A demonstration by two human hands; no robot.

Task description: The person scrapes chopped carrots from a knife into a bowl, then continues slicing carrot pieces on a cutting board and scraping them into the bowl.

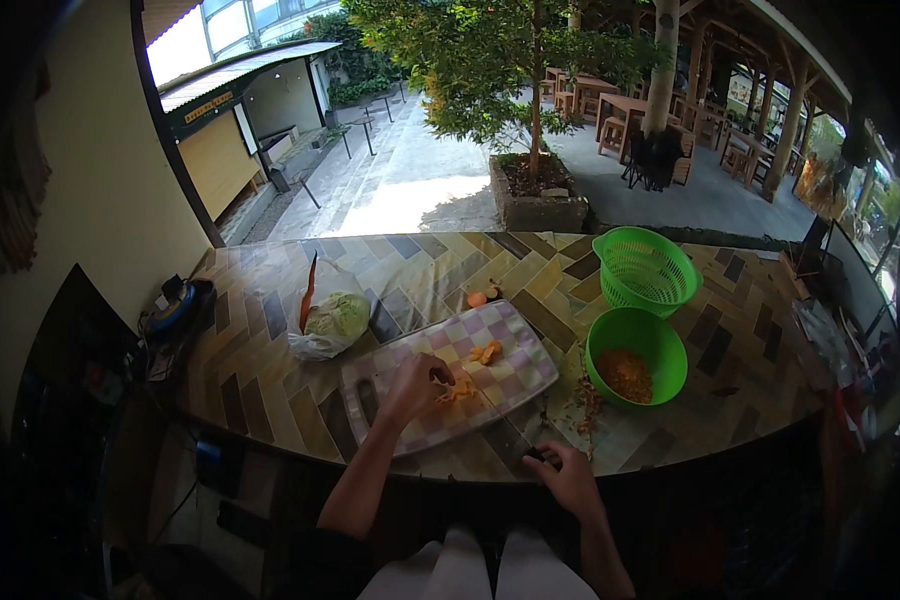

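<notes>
The left hand (422, 384) was over a checkered cutting board (515, 334) in pink, purple and pale yellow, its fingers bent close together at a small heap of thin orange vegetable pieces (458, 391). Its grip looked narrow, though I could not tell whether anything was pinched in it. The right hand (570, 478) had its grip closed around the dark handle of a thin-bladed knife (534, 453), low by the near edge of the tile-patterned worktop (260, 395).

The knife's long axis ran forward and leftward from the right hand, its faint blade pointing across the board's near edge toward the thin pieces. They lay ahead and to the left of the right hand; the left hand was much the nearer, right at them. Chunkier orange chunks (486, 353) sat farther forward and to the right on the board. To its right stood a round green plastic bowl (673, 362) with orange shreds (625, 376) inside, touching or just in front of a green plastic colander (638, 262).
</notes>
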